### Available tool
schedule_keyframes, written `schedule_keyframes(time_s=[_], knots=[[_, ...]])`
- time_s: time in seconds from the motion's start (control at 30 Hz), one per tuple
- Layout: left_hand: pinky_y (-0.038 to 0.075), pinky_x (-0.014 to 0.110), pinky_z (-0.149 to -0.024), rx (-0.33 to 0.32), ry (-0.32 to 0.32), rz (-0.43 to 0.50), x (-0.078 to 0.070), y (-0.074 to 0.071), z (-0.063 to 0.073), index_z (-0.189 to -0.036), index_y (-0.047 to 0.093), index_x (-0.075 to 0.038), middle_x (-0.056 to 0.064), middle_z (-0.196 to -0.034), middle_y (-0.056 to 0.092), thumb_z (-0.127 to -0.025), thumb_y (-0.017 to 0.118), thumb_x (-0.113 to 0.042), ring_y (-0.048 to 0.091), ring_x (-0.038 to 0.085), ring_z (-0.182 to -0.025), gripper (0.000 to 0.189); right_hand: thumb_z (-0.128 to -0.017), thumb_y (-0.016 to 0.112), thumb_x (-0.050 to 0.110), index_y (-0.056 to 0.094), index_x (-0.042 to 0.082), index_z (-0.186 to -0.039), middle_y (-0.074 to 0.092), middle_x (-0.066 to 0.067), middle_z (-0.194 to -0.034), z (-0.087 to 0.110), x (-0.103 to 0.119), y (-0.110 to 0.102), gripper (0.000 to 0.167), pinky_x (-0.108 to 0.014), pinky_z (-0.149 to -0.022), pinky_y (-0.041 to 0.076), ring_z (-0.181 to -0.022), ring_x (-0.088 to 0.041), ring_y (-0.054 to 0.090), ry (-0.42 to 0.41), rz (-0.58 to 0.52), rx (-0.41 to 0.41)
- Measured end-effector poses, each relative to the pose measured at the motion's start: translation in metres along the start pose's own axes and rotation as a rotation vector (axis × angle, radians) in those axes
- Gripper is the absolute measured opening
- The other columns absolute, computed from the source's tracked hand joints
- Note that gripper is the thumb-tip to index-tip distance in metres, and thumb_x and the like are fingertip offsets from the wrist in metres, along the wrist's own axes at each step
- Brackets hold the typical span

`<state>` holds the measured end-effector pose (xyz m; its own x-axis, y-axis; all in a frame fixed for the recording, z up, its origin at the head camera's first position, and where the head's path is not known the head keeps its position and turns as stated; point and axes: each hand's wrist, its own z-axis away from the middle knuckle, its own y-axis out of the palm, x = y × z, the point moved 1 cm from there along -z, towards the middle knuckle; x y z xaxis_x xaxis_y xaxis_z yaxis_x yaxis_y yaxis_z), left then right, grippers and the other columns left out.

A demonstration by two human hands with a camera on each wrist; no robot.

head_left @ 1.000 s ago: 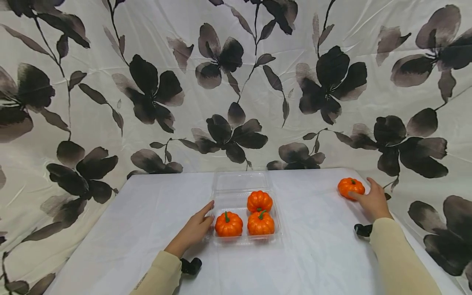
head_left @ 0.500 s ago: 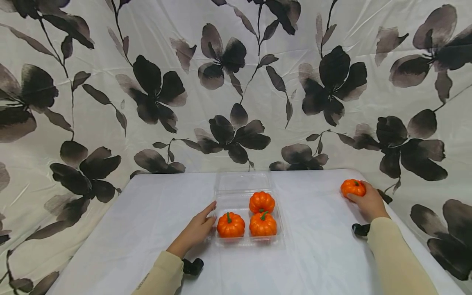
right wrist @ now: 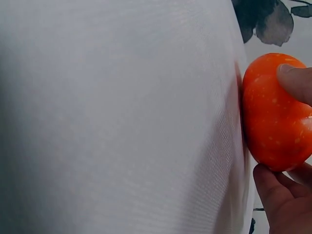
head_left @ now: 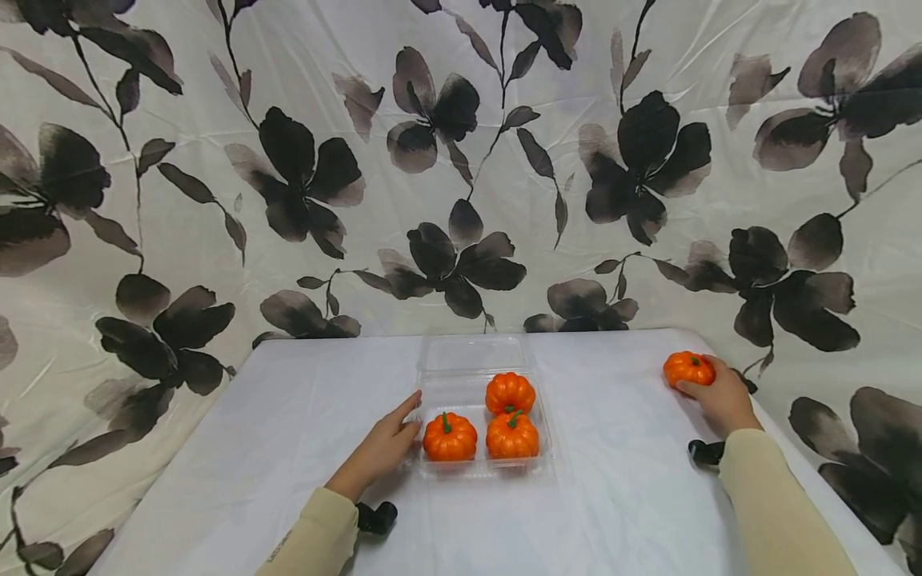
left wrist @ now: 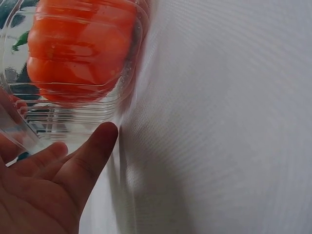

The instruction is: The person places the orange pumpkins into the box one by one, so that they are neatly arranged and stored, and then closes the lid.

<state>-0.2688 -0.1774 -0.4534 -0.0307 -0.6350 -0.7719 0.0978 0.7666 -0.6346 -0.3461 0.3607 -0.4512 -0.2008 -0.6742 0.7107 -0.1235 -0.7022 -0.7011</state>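
A small orange toy pumpkin sits near the table's far right corner. My right hand grips it, thumb on one side and fingers on the other; the right wrist view shows the pumpkin between them, against the white cloth. Left of centre is an open clear plastic container holding three similar pumpkins: one front left, one front right and one behind it. My left hand rests along the container's left side, fingers mostly straight, fingertips at the wall in the left wrist view.
A white cloth covers the table. The container's clear lid lies folded back toward the far edge. Behind the table hangs a floral curtain. Each wrist wears a small black camera.
My right hand has closed from a spread pose onto the far right pumpkin. The left hand and container have stayed in place; the head view has shifted slightly.
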Motion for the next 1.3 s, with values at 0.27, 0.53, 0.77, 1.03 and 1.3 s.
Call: schedule_keyframes(time_s=[0.27, 0.53, 0.77, 1.03, 1.3], knots=[[0.045, 0.052, -0.104, 0.006, -0.009, 0.0, -0.001, 0.001, 0.003, -0.154, 0.029, -0.019, 0.008, -0.152, 0.042, -0.1, 0.046, -0.024, 0.06, 0.025, -0.112, 0.057, -0.093, 0.06, 0.044, 0.007, 0.001, -0.154, 0.017, -0.035, -0.154, 0.009, 0.005, -0.001, 0.092, -0.07, -0.109, 0.022, -0.134, -0.054, 0.024, -0.006, -0.006, 0.031], [0.045, 0.052, -0.104, 0.003, -0.011, -0.012, -0.003, 0.0, 0.003, -0.154, 0.029, -0.021, 0.008, -0.152, 0.042, -0.1, 0.046, -0.025, 0.059, 0.023, -0.11, 0.057, -0.091, 0.063, 0.045, 0.012, 0.001, -0.154, 0.019, -0.034, -0.153, 0.014, 0.013, 0.003, 0.092, -0.069, -0.11, 0.022, -0.134, -0.053, 0.025, -0.051, 0.006, 0.038], [0.046, 0.051, -0.103, 0.005, -0.004, -0.005, -0.003, 0.0, 0.002, -0.154, 0.029, -0.02, 0.008, -0.152, 0.042, -0.1, 0.046, -0.025, 0.059, 0.022, -0.106, 0.057, -0.089, 0.066, 0.043, 0.017, 0.003, -0.154, 0.023, -0.034, -0.151, 0.019, 0.02, 0.01, 0.09, -0.069, -0.109, 0.023, -0.134, -0.052, 0.026, -0.109, 0.034, 0.052], [0.045, 0.052, -0.104, 0.004, -0.007, -0.014, -0.003, 0.002, 0.002, -0.154, 0.028, -0.02, 0.008, -0.152, 0.042, -0.1, 0.046, -0.025, 0.059, 0.024, -0.112, 0.057, -0.088, 0.068, 0.037, 0.019, 0.005, -0.154, 0.022, -0.033, -0.152, 0.03, 0.028, 0.018, 0.088, -0.07, -0.109, 0.023, -0.135, -0.052, 0.024, -0.14, 0.056, 0.082], [0.042, 0.055, -0.106, 0.006, -0.011, -0.02, -0.003, 0.001, 0.003, -0.154, 0.028, -0.02, 0.008, -0.152, 0.042, -0.1, 0.046, -0.026, 0.058, 0.026, -0.113, 0.057, -0.088, 0.07, 0.032, 0.026, 0.005, -0.152, 0.029, -0.032, -0.149, 0.038, 0.038, 0.026, 0.082, -0.067, -0.107, 0.029, -0.132, -0.05, 0.032, -0.201, 0.066, 0.079]])
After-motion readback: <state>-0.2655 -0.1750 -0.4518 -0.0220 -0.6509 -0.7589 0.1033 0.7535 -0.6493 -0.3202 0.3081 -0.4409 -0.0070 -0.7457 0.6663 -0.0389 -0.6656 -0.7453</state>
